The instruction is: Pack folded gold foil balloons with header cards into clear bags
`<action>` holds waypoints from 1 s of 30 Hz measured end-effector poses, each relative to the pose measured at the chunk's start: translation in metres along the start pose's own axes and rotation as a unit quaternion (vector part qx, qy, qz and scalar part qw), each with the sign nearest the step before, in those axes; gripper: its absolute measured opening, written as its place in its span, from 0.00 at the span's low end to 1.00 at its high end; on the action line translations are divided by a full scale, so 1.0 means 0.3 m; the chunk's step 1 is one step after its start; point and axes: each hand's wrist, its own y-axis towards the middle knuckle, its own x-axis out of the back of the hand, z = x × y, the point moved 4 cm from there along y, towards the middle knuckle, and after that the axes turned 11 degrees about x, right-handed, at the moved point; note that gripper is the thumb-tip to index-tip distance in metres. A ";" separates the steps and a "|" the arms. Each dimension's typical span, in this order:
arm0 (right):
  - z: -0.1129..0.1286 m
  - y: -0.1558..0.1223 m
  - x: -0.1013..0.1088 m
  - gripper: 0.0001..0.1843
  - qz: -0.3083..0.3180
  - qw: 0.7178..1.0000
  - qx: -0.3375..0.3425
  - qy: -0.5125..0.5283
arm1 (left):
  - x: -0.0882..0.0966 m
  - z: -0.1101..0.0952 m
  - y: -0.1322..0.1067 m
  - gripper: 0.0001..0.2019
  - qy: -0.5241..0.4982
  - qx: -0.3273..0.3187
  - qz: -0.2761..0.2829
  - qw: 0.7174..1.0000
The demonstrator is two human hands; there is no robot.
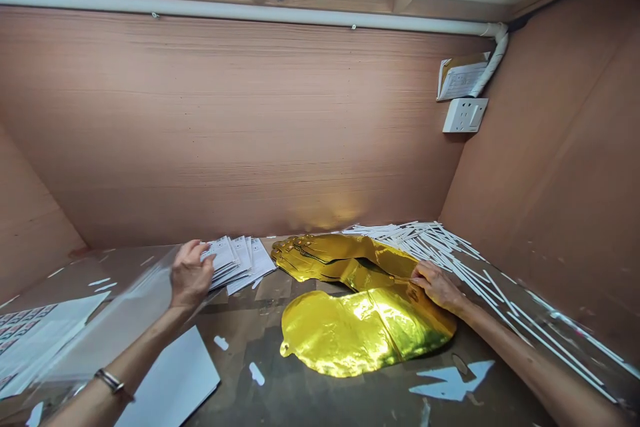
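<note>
My left hand [191, 273] is at the left end of a fanned stack of white printed cards [243, 260]. Its fingers are curled in a pinch, and what lies between them is hidden. Clear plastic bags [135, 313] lie beside and beneath that hand. Pinched in my right hand [437, 287] is the folded edge of a shiny gold foil balloon [360, 330]. The balloon is flat, with a small tab at its left end. Behind it lies a pile of more flat gold foil balloons [310, 257].
White sticks [425, 240] spread along the back right. A white sheet stack [175, 373] and a printed sheet [40, 340] lie at left. Paper scraps [453, 380] dot the table. Wooden walls enclose it; a socket [465, 115] is mounted at the back right.
</note>
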 end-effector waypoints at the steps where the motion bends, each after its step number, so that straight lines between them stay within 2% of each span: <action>1: 0.003 0.001 0.000 0.09 -0.004 1.000 0.001 -0.002 | -0.012 -0.062 -0.040 0.07 -0.031 -0.065 0.001 0.997; 3: 0.010 0.003 0.004 0.09 -0.005 1.000 0.010 0.003 | -0.046 -0.186 -0.145 0.09 -0.079 -0.158 0.035 0.984; 6: 0.016 0.007 0.008 0.14 0.012 0.999 0.035 0.026 | -0.114 -0.375 -0.364 0.15 -0.097 -0.268 0.149 0.947; 9: 0.008 0.013 -0.002 0.12 0.029 0.998 0.045 0.044 | -0.187 -0.538 -0.613 0.21 -0.059 -0.382 0.283 0.877; 11: -0.001 0.017 -0.013 0.10 0.026 0.998 0.043 0.042 | -0.231 -0.607 -0.746 0.27 -0.036 -0.436 0.361 0.824; 13: -0.006 0.021 -0.024 0.09 0.014 0.999 0.044 0.027 | -0.272 -0.637 -0.824 0.30 -0.016 -0.441 0.414 0.796; 15: -0.005 0.022 -0.033 0.09 0.000 0.999 0.049 0.001 | -0.304 -0.638 -0.856 0.31 -0.002 -0.427 0.446 0.787; 19: 0.021 0.024 -0.031 0.08 -0.022 0.995 0.072 -0.069 | -0.327 -0.616 -0.857 0.31 -0.004 -0.402 0.480 0.780; 22: 0.069 0.041 0.009 0.08 -0.021 0.986 0.115 -0.120 | -0.329 -0.632 -0.835 0.33 -0.031 -0.345 0.497 0.795; 24: 0.121 0.064 0.058 0.09 -0.013 0.977 0.150 -0.151 | -0.335 -0.675 -0.802 0.34 -0.067 -0.287 0.476 0.828; 26: 0.190 0.092 0.113 0.09 -0.003 0.966 0.186 -0.178 | -0.343 -0.739 -0.755 0.33 -0.121 -0.236 0.422 0.867; 28: 0.267 0.120 0.164 0.08 0.006 0.956 0.216 -0.197 | -0.355 -0.807 -0.706 0.26 -0.191 -0.191 0.369 0.889; 30: 0.341 0.145 0.214 0.08 0.010 0.950 0.235 -0.207 | -0.372 -0.860 -0.666 0.12 -0.248 -0.147 0.353 0.890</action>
